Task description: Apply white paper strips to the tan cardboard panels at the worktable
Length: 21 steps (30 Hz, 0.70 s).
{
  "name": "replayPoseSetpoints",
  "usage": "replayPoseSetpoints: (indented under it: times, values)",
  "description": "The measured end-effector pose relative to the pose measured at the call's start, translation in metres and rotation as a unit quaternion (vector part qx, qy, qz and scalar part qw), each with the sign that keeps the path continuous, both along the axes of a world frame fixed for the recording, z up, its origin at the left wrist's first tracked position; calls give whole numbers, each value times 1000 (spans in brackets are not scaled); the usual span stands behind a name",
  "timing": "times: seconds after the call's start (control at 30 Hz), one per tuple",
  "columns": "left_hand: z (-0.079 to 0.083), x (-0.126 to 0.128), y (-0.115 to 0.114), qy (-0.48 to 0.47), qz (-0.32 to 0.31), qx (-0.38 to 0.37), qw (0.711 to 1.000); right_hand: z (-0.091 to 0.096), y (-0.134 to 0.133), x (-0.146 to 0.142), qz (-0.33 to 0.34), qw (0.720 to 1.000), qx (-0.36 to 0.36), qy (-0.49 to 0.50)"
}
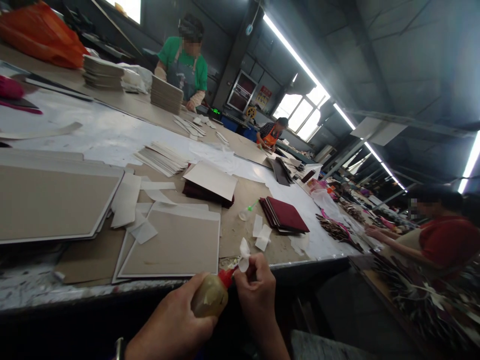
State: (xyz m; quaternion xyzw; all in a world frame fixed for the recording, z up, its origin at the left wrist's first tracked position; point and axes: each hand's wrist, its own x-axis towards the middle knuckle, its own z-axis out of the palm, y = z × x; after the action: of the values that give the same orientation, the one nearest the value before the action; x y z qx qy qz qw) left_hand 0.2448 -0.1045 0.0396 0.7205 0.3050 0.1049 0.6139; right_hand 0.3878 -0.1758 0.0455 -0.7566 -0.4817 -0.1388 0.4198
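My left hand (176, 320) is wrapped round a squeeze bottle (210, 296) of yellowish-brown liquid with a red nozzle cap (226, 276). The bottle is tilted, its tip toward my right hand (257, 287). My right hand pinches a small crumpled white scrap (244, 254), which looks like paper or tissue, at the nozzle tip. Whether the scrap touches the tip is hard to make out. Just beyond lie small white strips (263, 237), a clear little bottle with a green nozzle (245, 214), and a stack of dark red folded pieces (285, 215).
Grey-beige boards with white edges (172, 242) lie at the table's left front. Another dark red stack sits under a pale board (210, 181), near fanned white strips (162, 159). A person in green (187, 70) stands across the table; a person in red (446, 235) works at right.
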Motion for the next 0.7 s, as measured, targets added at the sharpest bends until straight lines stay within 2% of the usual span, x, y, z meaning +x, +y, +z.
replayPoseSetpoints:
  times: [0.13,0.2,0.27,0.37,0.43,0.5,0.6,0.7]
  values:
    - [-3,-5,1,12,4,29,1000,-7,-5,-8,8,987,18,161]
    - [-4,-9,1,12,7,42,999,-5,-11,-10,43,978,-9,205]
    - [-4,-11,2,10,12,41,999,1,-18,-11,76,976,-63,195]
    - [-3,-13,1,6,26,37,999,12,-28,-9,53,990,-106,77]
    - [-3,-14,1,10,30,42,999,17,-32,-7,1,995,-94,-42]
    - [-3,-15,0,10,27,53,998,22,-33,-5,-3,985,-85,-150]
    - [-4,-16,-1,7,27,75,997,27,-29,-4,99,954,-125,-254]
    - [-4,-15,0,19,30,115,993,31,-20,-2,181,924,-180,-285]
